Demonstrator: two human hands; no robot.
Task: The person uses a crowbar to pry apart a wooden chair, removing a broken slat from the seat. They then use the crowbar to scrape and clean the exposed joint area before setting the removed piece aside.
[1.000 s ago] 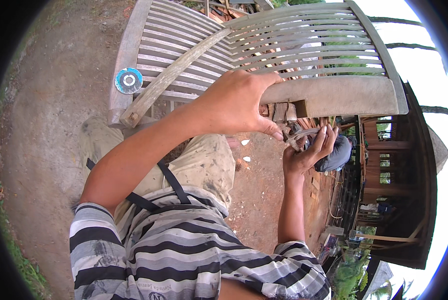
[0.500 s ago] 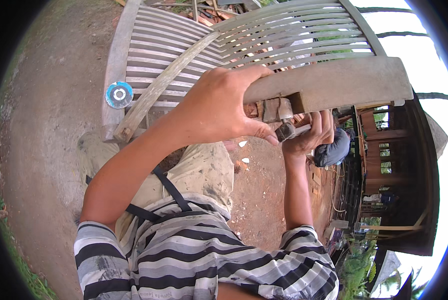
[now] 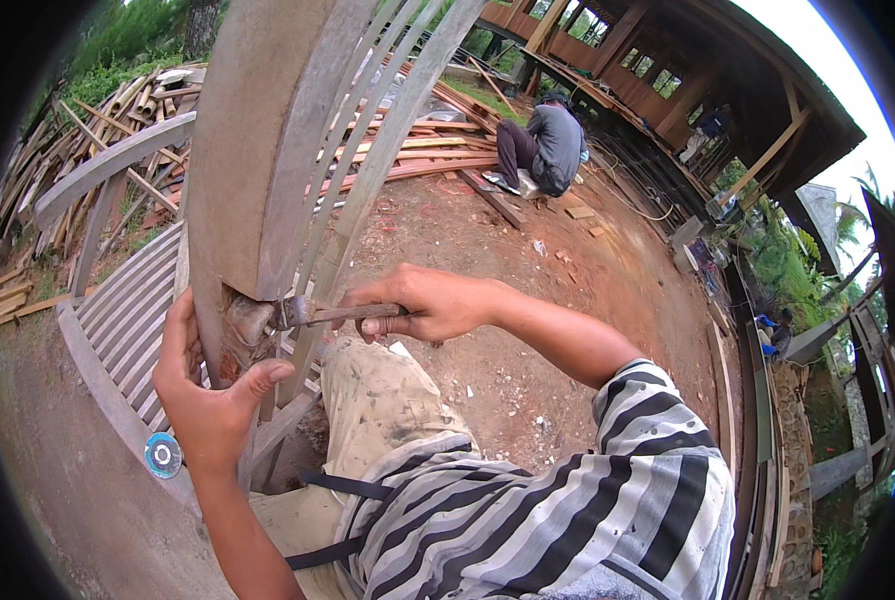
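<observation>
My left hand [image 3: 213, 400] grips a weathered wooden rail [image 3: 243, 140] of a slatted bench [image 3: 118, 300], its thumb beside a rough notch [image 3: 243, 335] in the wood. My right hand [image 3: 418, 308], fingers curled, holds the wooden handle [image 3: 343, 314] of a worn tool whose metal end [image 3: 291, 312] meets the notch; the tool's tip is hard to make out. A blue abrasive disc [image 3: 163, 455] lies on the bench frame at the lower left.
A person in grey [image 3: 553, 150] crouches beside planks [image 3: 418, 150]; another person [image 3: 773, 335] is at the right. A bamboo pile [image 3: 98, 170] stands upper left, a wooden building [image 3: 658, 60] behind, long beams [image 3: 723, 390] along the right.
My view has swung, so the rail now appears upright and the crouching person is in clear sight. My left hand has shifted along the rail; the tool is now at the notch.
</observation>
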